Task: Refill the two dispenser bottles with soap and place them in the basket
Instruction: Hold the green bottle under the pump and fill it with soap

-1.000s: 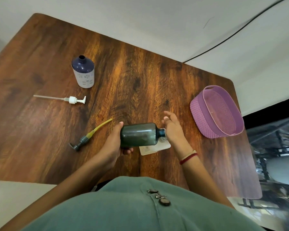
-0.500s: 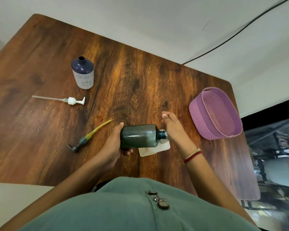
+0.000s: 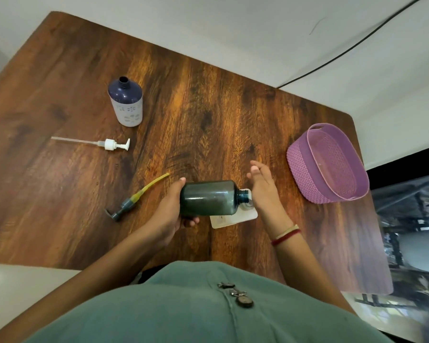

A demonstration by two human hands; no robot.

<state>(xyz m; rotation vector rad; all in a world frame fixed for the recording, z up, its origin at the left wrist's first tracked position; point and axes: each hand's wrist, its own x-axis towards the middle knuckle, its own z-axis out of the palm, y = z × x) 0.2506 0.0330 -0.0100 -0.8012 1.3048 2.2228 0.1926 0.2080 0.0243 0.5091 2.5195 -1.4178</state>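
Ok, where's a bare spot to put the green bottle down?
Widest bare wood: between the blue bottle and the basket. More between the white pump and the near edge. Crowded by the green bottle: grey pump, pouch.

Green buttoned top (image 3: 183,305); red and cream wristbands (image 3: 285,234) on the right wrist.

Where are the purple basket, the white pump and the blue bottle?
purple basket (image 3: 299,169), head view, woven outer wall.
white pump (image 3: 110,144), head view, screw collar.
blue bottle (image 3: 125,95), head view, dark shoulder.
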